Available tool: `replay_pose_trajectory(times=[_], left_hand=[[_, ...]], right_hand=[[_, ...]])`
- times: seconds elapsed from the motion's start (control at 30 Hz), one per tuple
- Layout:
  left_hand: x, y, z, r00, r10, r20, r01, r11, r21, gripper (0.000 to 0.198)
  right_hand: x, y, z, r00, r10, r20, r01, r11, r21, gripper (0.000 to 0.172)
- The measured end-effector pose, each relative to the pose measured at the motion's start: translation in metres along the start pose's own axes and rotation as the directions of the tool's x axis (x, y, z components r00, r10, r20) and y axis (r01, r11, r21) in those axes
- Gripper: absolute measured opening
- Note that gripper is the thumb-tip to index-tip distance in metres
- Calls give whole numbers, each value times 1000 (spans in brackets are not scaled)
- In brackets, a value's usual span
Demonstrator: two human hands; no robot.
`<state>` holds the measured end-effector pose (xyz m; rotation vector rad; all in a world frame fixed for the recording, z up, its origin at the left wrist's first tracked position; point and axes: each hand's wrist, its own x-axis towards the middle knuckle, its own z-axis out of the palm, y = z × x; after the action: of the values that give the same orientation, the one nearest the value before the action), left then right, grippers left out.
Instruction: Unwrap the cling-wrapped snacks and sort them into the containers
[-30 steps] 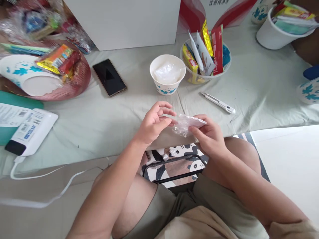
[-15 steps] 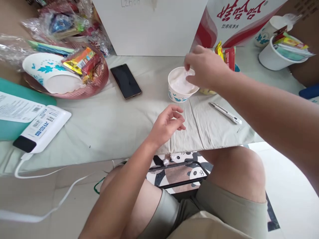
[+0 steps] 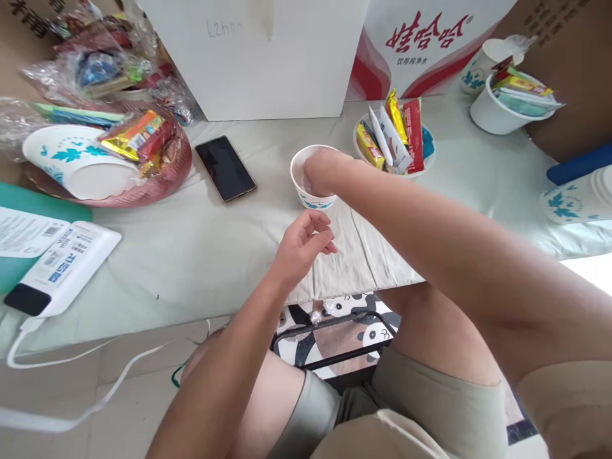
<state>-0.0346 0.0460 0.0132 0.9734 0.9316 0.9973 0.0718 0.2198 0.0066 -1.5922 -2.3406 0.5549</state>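
A white paper bowl (image 3: 313, 201) with blue leaf prints stands on the cloth-covered table. My right hand (image 3: 326, 172) reaches down into it, and the bowl's rim and the hand itself hide the fingertips. What they touch inside does not show; a little whitish material is visible by the inner wall. Just in front of the bowl, my left hand (image 3: 306, 241) hovers over the cloth with loosely bent fingers, thumb apart, nothing in it. Behind my right forearm sits another white bowl (image 3: 429, 164) filled with small snack packets (image 3: 394, 140).
Left of the bowl lies a phone (image 3: 226, 168). A pink basket (image 3: 179, 162) heaped with wrapped snacks and a white power bank (image 3: 71, 268) with a cable occupy the left side. White boxes (image 3: 268, 64) form the back. At right are a white tub (image 3: 497, 115) and paper cups (image 3: 574, 197).
My right hand has moved left and down from the bowl's rim into its inside. The snack bowl behind has come into fuller view. The view has shifted right; my left hand keeps its pose.
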Motion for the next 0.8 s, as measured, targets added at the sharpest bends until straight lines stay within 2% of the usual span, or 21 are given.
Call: replay_pose_trajectory(times=[0.1, 0.17, 0.23, 0.27, 0.3, 0.33, 0.37, 0.4, 0.43, 0.47, 0.5, 0.57, 0.63, 0.7, 0.8], left_hand=[[7, -3, -6, 980, 129, -152, -124, 991, 42, 19], [13, -4, -14, 918, 265, -293, -236, 963, 132, 18], [19, -5, -24, 829, 410, -379, -332, 908, 255, 20], [23, -5, -29, 791, 470, -391, -364, 876, 316, 21], [26, -6, -34, 768, 511, -386, -378, 848, 371, 24], [28, -8, -38, 762, 533, -368, -374, 826, 422, 29], [31, -9, -42, 771, 536, -343, -352, 809, 471, 34], [34, -11, -45, 790, 525, -317, -321, 794, 516, 41], [36, -14, -47, 811, 507, -292, -287, 780, 557, 47], [39, -16, -49, 831, 488, -267, -260, 765, 590, 52], [42, -18, -51, 847, 473, -243, -241, 749, 617, 56], [48, -22, -53, 863, 460, -209, -226, 721, 656, 58], [54, -24, -53, 866, 464, -184, -233, 701, 674, 51], [61, -25, -52, 858, 485, -170, -267, 703, 660, 41], [72, -23, -46, 822, 530, -208, -307, 721, 621, 38]], right_hand=[[-8, -27, -22, 958, 219, 184, -179, 961, -212, 51], [-22, -43, -47, 943, 272, 193, -235, 952, -196, 42], [-47, -50, -74, 953, 252, 167, -235, 965, -120, 27], [-64, -49, -86, 979, 175, 102, -170, 984, -53, 17], [-83, -43, -95, 996, 82, -24, -82, 997, 9, 14], [-102, -32, -101, 977, 21, -214, -7, 998, 64, 20], [-121, -18, -103, 922, 10, -388, 37, 993, 115, 20], [-139, 0, -101, 829, 50, -557, 32, 990, 138, 20], [-154, 21, -96, 727, 121, -676, -35, 990, 140, 21], [-165, 42, -89, 635, 224, -739, -149, 975, 168, 25], [-173, 63, -81, 603, 304, -737, -238, 951, 197, 33], [-178, 97, -64, 638, 375, -673, -301, 925, 230, 47], [-174, 119, -50, 717, 356, -600, -267, 935, 235, 52], [-165, 128, -42, 765, 320, -558, -220, 945, 240, 47], [-152, 128, -38, 792, 329, -515, -209, 938, 278, 41]])
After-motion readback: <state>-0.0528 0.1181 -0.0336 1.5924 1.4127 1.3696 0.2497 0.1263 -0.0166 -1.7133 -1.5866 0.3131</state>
